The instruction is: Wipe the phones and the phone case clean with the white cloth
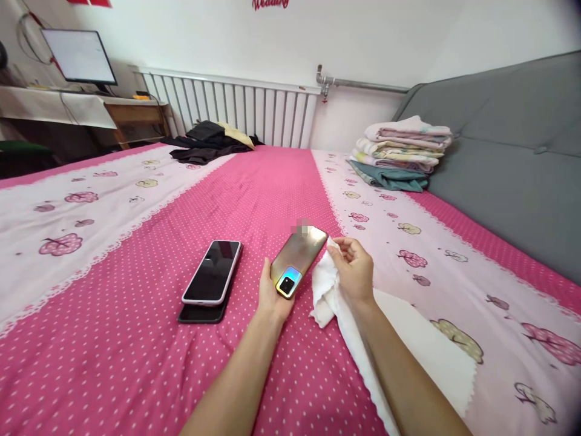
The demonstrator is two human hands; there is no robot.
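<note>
My left hand [273, 297] grips a smartphone [297, 251] at its lower end. The phone's shiny gold-brown back faces up, with the camera block close to my palm. My right hand [354, 266] pinches a white cloth [325, 281] right beside the phone's far right edge; whether cloth and phone touch is hard to tell. The cloth hangs below my fingers and trails under my right forearm across the bed. To the left, a phone with a white rim [213, 272] lies screen up on top of a black phone [200, 313].
Pink dotted bedding [281, 181] covers the bed. Folded cloths [399, 151] are stacked by the grey headboard [508, 145]. Dark clothes [206, 142] lie at the far edge before a white radiator [236, 106]. A monitor [80, 56] stands on a desk [131, 112] at far left.
</note>
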